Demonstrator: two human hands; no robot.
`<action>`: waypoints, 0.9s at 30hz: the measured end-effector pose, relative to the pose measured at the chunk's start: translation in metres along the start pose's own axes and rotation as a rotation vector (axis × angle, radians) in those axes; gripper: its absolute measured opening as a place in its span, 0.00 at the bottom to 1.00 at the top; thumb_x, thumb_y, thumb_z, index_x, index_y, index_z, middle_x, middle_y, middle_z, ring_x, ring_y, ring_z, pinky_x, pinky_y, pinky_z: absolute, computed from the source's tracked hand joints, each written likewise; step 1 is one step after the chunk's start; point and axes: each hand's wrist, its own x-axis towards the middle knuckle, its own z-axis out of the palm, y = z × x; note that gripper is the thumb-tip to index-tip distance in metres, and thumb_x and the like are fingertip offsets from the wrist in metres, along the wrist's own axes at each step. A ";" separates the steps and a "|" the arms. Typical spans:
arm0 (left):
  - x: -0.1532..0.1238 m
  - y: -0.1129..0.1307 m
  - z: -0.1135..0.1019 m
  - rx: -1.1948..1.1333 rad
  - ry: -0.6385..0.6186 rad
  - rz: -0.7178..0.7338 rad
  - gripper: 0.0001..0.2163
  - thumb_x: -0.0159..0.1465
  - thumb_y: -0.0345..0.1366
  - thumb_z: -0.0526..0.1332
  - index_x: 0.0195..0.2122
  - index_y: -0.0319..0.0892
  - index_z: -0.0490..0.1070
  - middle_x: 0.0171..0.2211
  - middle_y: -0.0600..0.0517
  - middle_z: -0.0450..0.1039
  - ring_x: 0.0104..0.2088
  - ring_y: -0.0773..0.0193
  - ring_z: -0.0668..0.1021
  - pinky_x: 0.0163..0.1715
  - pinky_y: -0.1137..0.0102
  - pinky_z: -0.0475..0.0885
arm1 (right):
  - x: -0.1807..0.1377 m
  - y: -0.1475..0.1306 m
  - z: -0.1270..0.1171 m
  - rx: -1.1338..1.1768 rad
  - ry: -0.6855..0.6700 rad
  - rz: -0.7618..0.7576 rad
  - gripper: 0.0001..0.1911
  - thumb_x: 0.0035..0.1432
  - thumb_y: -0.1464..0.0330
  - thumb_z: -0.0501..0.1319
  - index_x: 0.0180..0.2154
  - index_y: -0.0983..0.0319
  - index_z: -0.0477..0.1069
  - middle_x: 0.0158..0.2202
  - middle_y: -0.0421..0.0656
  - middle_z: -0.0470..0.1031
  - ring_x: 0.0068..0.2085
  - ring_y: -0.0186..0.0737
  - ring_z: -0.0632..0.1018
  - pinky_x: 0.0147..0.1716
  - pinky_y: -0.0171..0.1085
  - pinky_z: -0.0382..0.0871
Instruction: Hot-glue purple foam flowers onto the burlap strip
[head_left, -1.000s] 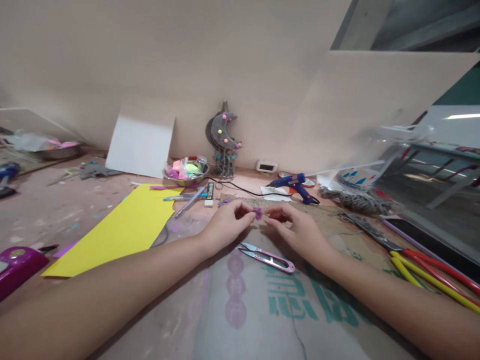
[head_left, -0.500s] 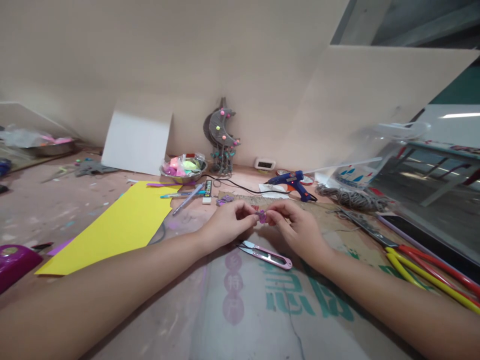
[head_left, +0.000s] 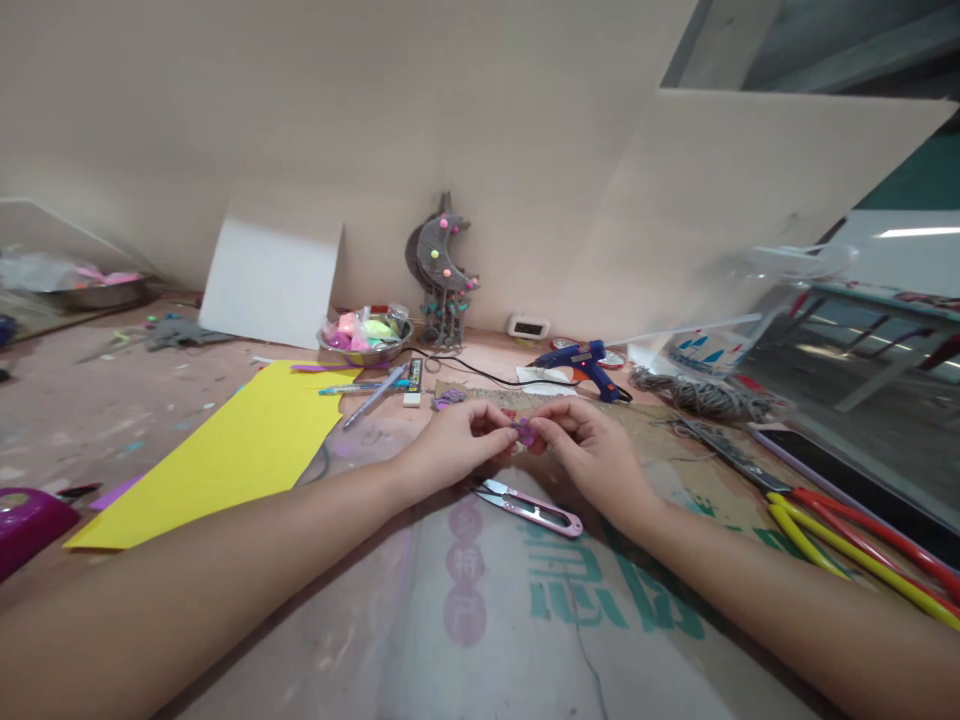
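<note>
Between my fingertips is a small purple piece, too small to make out exactly. My left hand pinches it from the left, thumb and forefinger together. From the other side my right hand pinches its right edge. Pink-handled thread snips lie on the table just below both hands. Behind my left hand rests another small purple and grey piece. A grey thread trails across the printed sheet under my arms.
Yellow paper and pens lie to the left. A blue glue gun, grey yarn, large scissors and a phone sit right. Behind stand a bowl of coloured clay and a grey moon ornament.
The purple piece has turned slightly between my fingertips and shows a little more of its surface. Both hands stay in nearly the same place; the whole view has shifted slightly.
</note>
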 end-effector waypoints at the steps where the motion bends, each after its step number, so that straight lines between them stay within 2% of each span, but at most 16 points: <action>1: 0.000 0.000 0.000 -0.012 -0.011 -0.011 0.08 0.55 0.37 0.60 0.29 0.38 0.64 0.22 0.54 0.68 0.20 0.73 0.69 0.17 0.79 0.62 | 0.000 0.000 0.000 -0.007 0.008 -0.008 0.08 0.55 0.63 0.57 0.32 0.62 0.67 0.26 0.41 0.75 0.27 0.35 0.76 0.28 0.33 0.68; 6: 0.001 0.000 0.000 -0.016 -0.014 -0.023 0.07 0.55 0.36 0.59 0.30 0.38 0.64 0.22 0.54 0.69 0.22 0.71 0.71 0.19 0.78 0.64 | 0.000 0.000 0.000 0.039 -0.027 -0.006 0.10 0.55 0.63 0.57 0.36 0.62 0.68 0.28 0.41 0.75 0.29 0.36 0.77 0.30 0.34 0.70; 11: 0.005 -0.005 -0.003 0.069 0.050 0.086 0.07 0.55 0.37 0.59 0.30 0.38 0.66 0.24 0.54 0.70 0.24 0.70 0.72 0.24 0.76 0.66 | 0.000 0.004 0.001 0.201 -0.184 -0.006 0.16 0.55 0.66 0.57 0.47 0.60 0.62 0.38 0.45 0.75 0.38 0.38 0.77 0.38 0.39 0.71; 14: 0.007 -0.008 -0.005 0.082 0.084 0.130 0.07 0.55 0.37 0.59 0.31 0.38 0.66 0.28 0.52 0.71 0.28 0.69 0.73 0.28 0.74 0.67 | 0.001 0.007 0.001 0.229 -0.179 0.013 0.18 0.54 0.67 0.58 0.48 0.60 0.61 0.39 0.45 0.75 0.40 0.39 0.76 0.40 0.41 0.71; 17: 0.008 -0.009 -0.005 0.042 0.094 0.139 0.07 0.55 0.36 0.59 0.30 0.38 0.65 0.27 0.52 0.71 0.28 0.69 0.73 0.30 0.73 0.68 | 0.002 0.006 0.000 0.179 -0.125 0.061 0.16 0.54 0.66 0.58 0.45 0.61 0.64 0.35 0.44 0.77 0.37 0.40 0.78 0.35 0.39 0.72; 22: 0.006 -0.007 -0.003 0.012 0.049 0.110 0.07 0.55 0.37 0.59 0.30 0.38 0.65 0.26 0.52 0.71 0.26 0.70 0.73 0.26 0.75 0.66 | 0.004 -0.003 -0.002 0.047 -0.055 0.118 0.09 0.52 0.65 0.59 0.33 0.62 0.73 0.29 0.42 0.78 0.30 0.38 0.78 0.30 0.35 0.72; 27: 0.004 -0.005 -0.003 0.040 0.028 0.093 0.08 0.55 0.38 0.59 0.32 0.38 0.66 0.26 0.53 0.70 0.26 0.70 0.72 0.25 0.75 0.66 | 0.004 -0.009 -0.001 0.062 -0.050 0.189 0.08 0.50 0.65 0.61 0.31 0.62 0.74 0.26 0.41 0.78 0.28 0.36 0.77 0.28 0.33 0.72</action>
